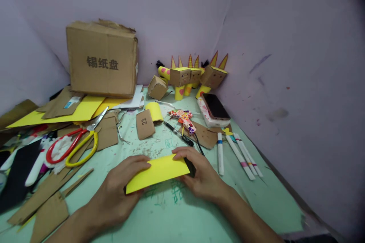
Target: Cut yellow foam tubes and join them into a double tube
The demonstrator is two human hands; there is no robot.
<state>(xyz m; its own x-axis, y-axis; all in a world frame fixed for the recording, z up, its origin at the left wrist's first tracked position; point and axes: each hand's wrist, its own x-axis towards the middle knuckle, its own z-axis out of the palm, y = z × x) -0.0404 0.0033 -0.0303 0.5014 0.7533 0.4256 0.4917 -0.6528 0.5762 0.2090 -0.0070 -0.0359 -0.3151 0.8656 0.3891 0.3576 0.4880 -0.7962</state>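
Note:
Between my hands, low over the green tabletop (pixel 199 212), is a piece of yellow paper (pixel 159 171). My left hand (pixel 121 182) grips its left end, thumb on top. My right hand (pixel 201 174) is closed on the right end, where something dark shows behind the paper; I cannot tell what it is. Beyond the hands lie a cardboard piece marked 23 (pixel 145 124), a curved yellow paper piece (pixel 154 111), a black pen (pixel 178 134) and a glue gun (pixel 184 119) with a colourful pattern.
Scissors (pixel 92 134) with red and yellow handles lie left among cardboard scraps (pixel 51 212). A large cardboard box (pixel 102 60) stands behind. Cardboard-headed yellow figures (pixel 181 77) are at the back wall. On the right are a phone (pixel 216 106) and several markers (pixel 241 157).

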